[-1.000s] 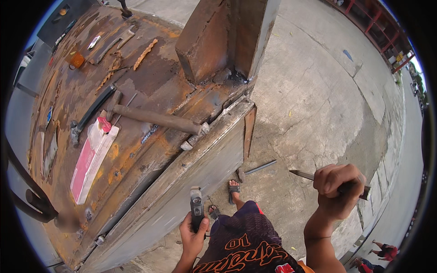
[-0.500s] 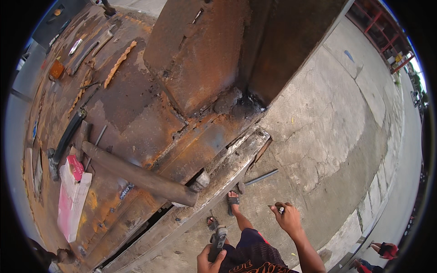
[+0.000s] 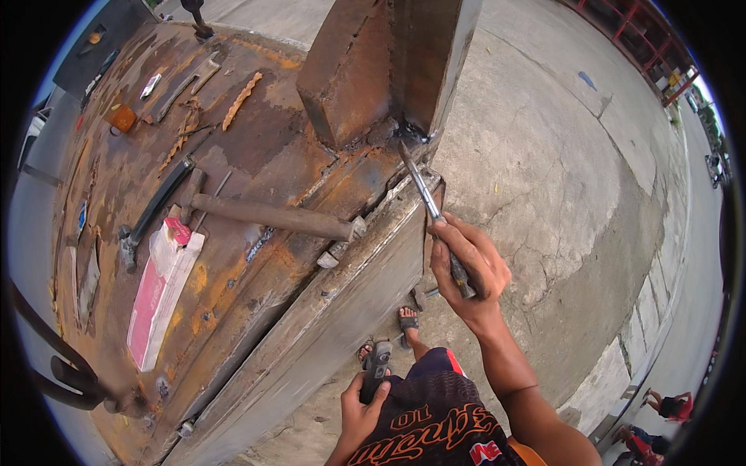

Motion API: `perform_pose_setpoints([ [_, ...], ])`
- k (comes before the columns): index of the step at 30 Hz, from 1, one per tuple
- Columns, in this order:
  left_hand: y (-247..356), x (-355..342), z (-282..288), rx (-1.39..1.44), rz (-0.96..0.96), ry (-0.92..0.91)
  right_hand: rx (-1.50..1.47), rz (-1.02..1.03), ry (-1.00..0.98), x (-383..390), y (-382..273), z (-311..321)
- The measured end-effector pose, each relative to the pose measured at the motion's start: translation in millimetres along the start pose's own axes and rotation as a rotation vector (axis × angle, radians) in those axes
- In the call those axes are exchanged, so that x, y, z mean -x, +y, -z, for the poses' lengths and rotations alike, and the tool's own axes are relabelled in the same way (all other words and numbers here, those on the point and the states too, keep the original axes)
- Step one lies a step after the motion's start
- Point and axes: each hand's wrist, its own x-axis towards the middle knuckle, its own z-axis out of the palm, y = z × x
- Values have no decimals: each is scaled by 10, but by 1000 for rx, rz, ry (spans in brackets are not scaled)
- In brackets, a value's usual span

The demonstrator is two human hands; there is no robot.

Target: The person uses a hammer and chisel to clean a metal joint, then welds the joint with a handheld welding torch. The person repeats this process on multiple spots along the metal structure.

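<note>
My right hand (image 3: 475,268) is closed round a slim, chisel-like metal tool (image 3: 424,194) with a shiny shank and dark grip. The tool's tip points up to the blackened joint (image 3: 406,132), where a rusty steel upright (image 3: 350,85) meets the flat base; whether it touches cannot be made out. Low in front of my shirt, my left hand (image 3: 359,410) grips a small dark grey handheld device (image 3: 377,371). A hammer (image 3: 264,215) with a thick handle lies on the rusty steel surface (image 3: 256,155), left of the joint.
Beside the hammer lie a pink-and-white box (image 3: 165,291) and a black-handled tool (image 3: 159,206). Scrap strips (image 3: 242,101) and an orange-brown block (image 3: 120,117) lie farther off. Along the near side runs a raised metal edge (image 3: 311,311). Concrete ground (image 3: 544,194) spreads to the right.
My right hand has moved up and left from above the concrete, bringing the tool to the joint. My view has shifted; my left hand still holds the device.
</note>
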Motion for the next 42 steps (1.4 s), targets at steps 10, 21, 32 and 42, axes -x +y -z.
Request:
perform_pose_setpoints([
  [10,-69,388,359,-72,-34,75,-45,-39,327,185,21,-578],
  [21,-145,570,420,-47,-67,81,-9,20,300,213,-40,-688],
  [32,-141,585,303,10,-62,177,55,-38,202,266,83,-267],
  [42,-23,427,159,56,-48,205,18,-219,164,205,94,-79],
])
